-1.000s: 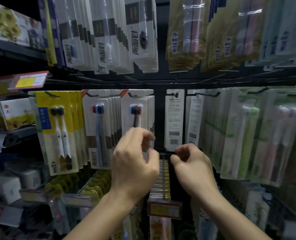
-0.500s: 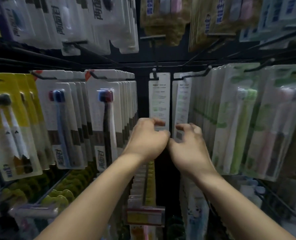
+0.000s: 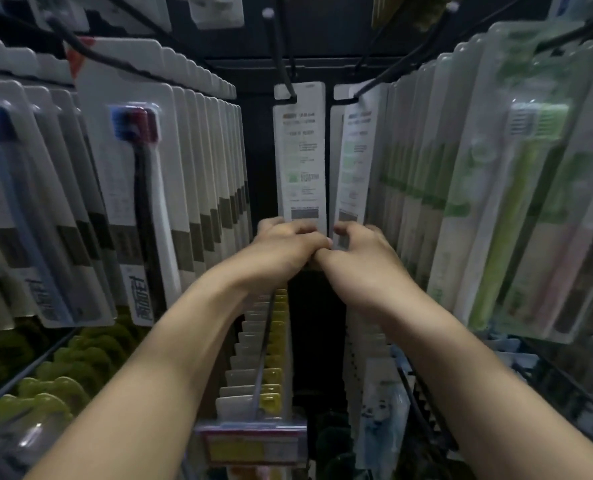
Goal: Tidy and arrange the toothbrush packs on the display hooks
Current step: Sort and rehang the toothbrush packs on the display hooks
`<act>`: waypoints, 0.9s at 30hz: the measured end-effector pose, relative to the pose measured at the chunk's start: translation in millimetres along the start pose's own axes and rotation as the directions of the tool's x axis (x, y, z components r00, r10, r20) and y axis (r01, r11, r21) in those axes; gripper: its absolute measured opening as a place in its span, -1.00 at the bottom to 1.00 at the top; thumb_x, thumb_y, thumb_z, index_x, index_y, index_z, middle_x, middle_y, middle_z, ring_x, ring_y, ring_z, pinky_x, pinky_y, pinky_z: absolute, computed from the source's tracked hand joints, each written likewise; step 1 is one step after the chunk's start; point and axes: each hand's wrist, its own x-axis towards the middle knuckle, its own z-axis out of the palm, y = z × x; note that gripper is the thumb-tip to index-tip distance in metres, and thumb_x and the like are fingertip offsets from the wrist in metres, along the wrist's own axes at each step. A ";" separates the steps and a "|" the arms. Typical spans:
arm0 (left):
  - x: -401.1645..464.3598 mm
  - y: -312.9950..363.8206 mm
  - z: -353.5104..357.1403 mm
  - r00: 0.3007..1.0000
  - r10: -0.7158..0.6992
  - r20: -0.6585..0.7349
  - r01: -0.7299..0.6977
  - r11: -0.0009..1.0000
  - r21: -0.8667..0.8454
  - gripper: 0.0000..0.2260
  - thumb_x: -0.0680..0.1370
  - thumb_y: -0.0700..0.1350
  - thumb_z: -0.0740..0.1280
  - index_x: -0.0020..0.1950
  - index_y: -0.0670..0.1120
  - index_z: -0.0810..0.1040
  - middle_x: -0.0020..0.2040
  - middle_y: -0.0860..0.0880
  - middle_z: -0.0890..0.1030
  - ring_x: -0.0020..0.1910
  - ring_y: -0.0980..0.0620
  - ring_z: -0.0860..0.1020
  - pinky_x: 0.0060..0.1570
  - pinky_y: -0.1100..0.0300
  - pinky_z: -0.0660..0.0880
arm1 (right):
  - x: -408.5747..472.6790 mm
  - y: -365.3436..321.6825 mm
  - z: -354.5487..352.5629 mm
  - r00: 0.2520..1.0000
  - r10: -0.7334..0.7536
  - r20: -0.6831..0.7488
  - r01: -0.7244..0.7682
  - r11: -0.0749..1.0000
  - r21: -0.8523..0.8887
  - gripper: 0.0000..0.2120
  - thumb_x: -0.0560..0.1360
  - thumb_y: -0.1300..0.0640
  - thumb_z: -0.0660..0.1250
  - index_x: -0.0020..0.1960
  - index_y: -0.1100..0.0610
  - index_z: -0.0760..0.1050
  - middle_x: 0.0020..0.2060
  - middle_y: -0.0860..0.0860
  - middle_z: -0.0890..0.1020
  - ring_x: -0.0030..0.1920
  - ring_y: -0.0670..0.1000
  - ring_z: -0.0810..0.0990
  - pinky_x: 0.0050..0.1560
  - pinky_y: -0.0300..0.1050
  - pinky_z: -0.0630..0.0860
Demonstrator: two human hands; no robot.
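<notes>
Both forearms reach forward and up into the gap between two hook rows, wrists close, knuckles touching. The left hand (image 3: 284,245) curls its fingers round the bottom edge of the centre pack (image 3: 300,157), which hangs back-side out from a hook (image 3: 283,60). The right hand (image 3: 359,252) pinches the lower edge of the next pack (image 3: 352,161), hung just beside it on the right. The hands cover both packs' bottom edges; the fingertips are hidden behind the card. The back print is too blurred to read. Rows of toothbrush packs (image 3: 142,188) flank the arms, their outer ends cut off
</notes>
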 end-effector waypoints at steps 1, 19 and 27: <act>0.8 -0.5 -0.1 1.000 -0.004 -0.002 0.004 1.000 -0.011 -0.49 0.53 0.10 0.47 0.46 0.00 0.56 0.47 0.03 0.24 0.33 0.09 0.42 0.17 0.36 0.44 | 0.9 0.6 0.5 1.000 -0.001 -0.001 0.001 1.000 0.004 -0.40 0.57 -0.06 0.30 0.58 0.00 0.32 0.59 0.07 0.25 0.58 0.14 0.26 0.56 0.11 0.27; -33.3 16.2 -10.1 0.937 0.256 -0.236 -0.262 0.965 0.009 -0.73 0.61 -0.29 0.35 0.08 0.08 0.68 0.06 0.14 0.71 0.12 0.13 0.66 0.21 0.03 0.63 | -30.8 -11.2 -13.0 0.958 -0.204 -0.201 0.183 0.976 -0.117 -0.64 0.61 0.16 0.25 0.39 -0.01 0.45 0.30 0.00 0.53 0.28 0.04 0.53 0.14 -0.17 0.41; -68.7 30.3 -14.7 0.900 0.316 -0.300 -0.340 0.940 -0.030 -0.75 0.63 -0.27 0.32 0.03 0.08 0.66 0.01 0.13 0.70 0.04 0.15 0.68 0.11 -0.03 0.66 | -57.5 -24.0 -19.3 0.927 -0.272 -0.258 0.281 0.960 -0.004 -0.65 0.58 0.24 0.25 0.33 0.00 0.47 0.20 -0.07 0.58 0.22 -0.03 0.55 0.24 -0.12 0.47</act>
